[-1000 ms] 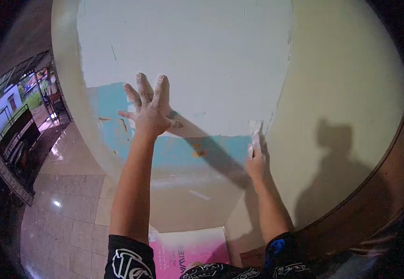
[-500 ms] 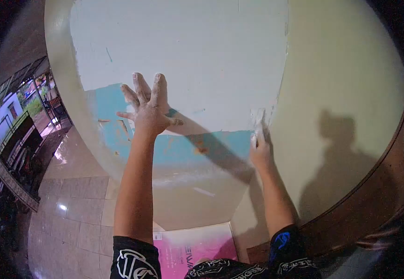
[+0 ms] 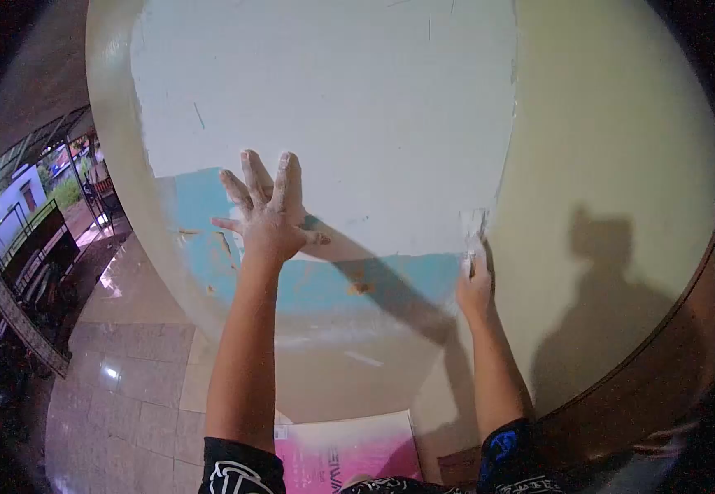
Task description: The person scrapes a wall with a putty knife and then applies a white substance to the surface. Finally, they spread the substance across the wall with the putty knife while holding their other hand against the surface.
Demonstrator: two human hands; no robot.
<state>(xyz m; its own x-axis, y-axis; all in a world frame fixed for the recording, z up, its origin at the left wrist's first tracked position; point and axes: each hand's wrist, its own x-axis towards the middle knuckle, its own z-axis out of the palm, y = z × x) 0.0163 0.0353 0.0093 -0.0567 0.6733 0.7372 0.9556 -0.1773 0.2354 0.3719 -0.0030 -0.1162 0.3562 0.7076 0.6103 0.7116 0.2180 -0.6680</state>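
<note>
Head view: nearest me, a pink-and-white printed panel [image 3: 349,449] sits low down, and beyond it my right hand [image 3: 474,286] is closed round a flat scraper [image 3: 474,222], its pale, white-smeared blade up against the wall [image 3: 596,123] at the white patch's [image 3: 357,107] lower right corner. My dusty left hand [image 3: 271,226] is spread wide over the patch's lower left, where the white coat, marked by thin scratches, ends raggedly above a blue-green band [image 3: 308,284] blotched orange-brown. Farther off, tiled floor [image 3: 118,395] stretches left near dark railings [image 3: 40,222].
</note>
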